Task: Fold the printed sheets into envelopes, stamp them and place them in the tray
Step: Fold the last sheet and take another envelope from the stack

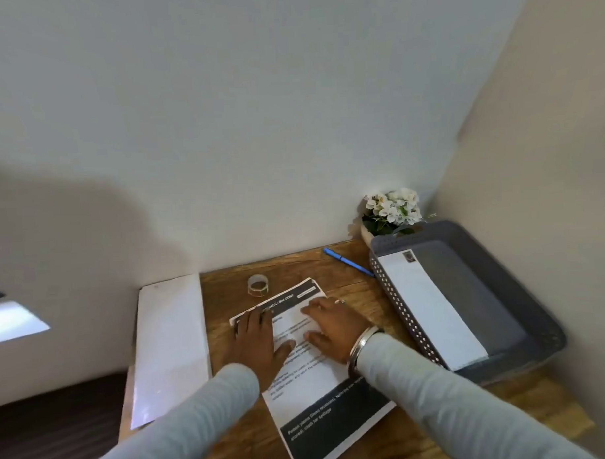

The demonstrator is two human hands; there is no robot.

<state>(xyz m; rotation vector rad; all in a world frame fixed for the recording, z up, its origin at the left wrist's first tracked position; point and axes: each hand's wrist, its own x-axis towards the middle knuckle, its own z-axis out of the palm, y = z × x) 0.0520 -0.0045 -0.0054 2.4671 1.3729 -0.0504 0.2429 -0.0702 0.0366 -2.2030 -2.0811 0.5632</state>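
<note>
Your L hand (260, 340) lies flat on the printed sheet (307, 371). Its fingers are straight & point away from you. It holds nothing, just presses down. Your R hand (328, 328) is flat on the same sheet, just right of the L hand, w/ straight fingers that point left. It grabs nothing either. The two thumbs are close, but I can't tell if they touch.

The sheet lies unfolded on the wooden tabletop (224, 294), turned a bit. It has a thin black band past your fingertips & a big black block at the near end, btw your sleeves. The R hand has a ring (339, 300) on one finger & a silver bangle (363, 344) at the wrist.

Just past the L hand's fingertips sits a small tape roll (257, 285), near the sheet's far edge. Farther out, beyond the R hand, lies a blue pen (347, 262).

Right of the R hand is the grey tray (408, 315), w/ its holed side wall near your R wrist. Inside, along that wall, lies one long white envelope (430, 307) w/ a small stamp (409, 256) at its far corner. Behind the tray's far corner are white flowers (391, 209).

Left of the L hand, apart from the sheet, a long white paper (169, 344) lies along the tabletop's left side.
</note>
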